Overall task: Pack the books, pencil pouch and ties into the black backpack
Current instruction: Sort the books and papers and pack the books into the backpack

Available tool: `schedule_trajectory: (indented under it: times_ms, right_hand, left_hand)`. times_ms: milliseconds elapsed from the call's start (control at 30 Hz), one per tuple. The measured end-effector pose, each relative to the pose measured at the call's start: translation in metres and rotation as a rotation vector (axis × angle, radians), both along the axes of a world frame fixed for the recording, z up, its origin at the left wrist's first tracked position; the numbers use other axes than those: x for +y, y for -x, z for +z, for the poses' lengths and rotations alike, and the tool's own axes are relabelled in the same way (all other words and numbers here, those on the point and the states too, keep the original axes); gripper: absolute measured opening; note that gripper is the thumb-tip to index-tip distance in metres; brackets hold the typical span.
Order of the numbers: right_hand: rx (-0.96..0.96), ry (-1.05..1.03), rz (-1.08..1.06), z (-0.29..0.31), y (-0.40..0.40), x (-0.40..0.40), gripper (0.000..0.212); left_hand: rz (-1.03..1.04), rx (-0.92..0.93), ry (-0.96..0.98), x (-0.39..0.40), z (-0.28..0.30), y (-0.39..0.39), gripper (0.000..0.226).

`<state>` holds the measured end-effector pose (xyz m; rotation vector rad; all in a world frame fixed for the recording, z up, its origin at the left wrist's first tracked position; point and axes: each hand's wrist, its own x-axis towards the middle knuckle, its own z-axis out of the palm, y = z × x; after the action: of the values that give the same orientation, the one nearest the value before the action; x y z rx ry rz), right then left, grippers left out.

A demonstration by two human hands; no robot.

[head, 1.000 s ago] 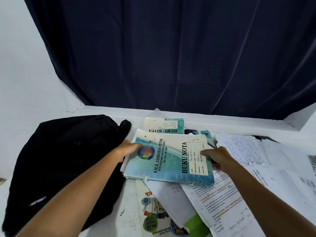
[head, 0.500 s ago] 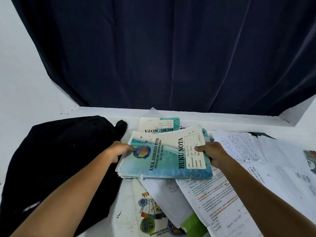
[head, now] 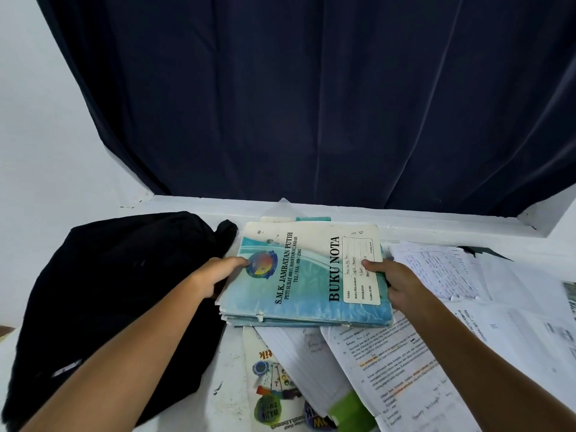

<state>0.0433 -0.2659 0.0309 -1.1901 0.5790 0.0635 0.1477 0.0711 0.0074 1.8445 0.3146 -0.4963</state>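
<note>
Head view, left hand (head: 218, 274) and right hand (head: 393, 283) grasping opposite ends of book stack (head: 307, 275), thumbs on top

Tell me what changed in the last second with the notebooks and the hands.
The stack of notebooks, gripped at its ends by the left hand and right hand, was squared up and shifted back toward the wall, so the upper one now covers nearly all of the second notebook behind it. Neither hand let go. The black backpack and the loose papers lie as before.
</note>
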Motion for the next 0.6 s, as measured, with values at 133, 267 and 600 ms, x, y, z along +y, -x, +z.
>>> schedule_trajectory:
  times_ms: [133,267,600]
  right_hand:
    - [-0.021,-0.037,0.012,0.002,0.000,-0.006,0.022]
    - [-0.027,-0.052,0.020,0.010,0.005,-0.018,0.017]
    - [-0.017,0.070,0.003,0.034,0.044,-0.084,0.011]
  left_hand:
    - [-0.023,-0.018,0.035,-0.002,0.015,0.005,0.076]
    - [-0.075,-0.031,0.116,-0.011,0.038,0.017,0.039]
    - [-0.320,-0.014,0.195,-0.082,0.064,0.030,0.044]
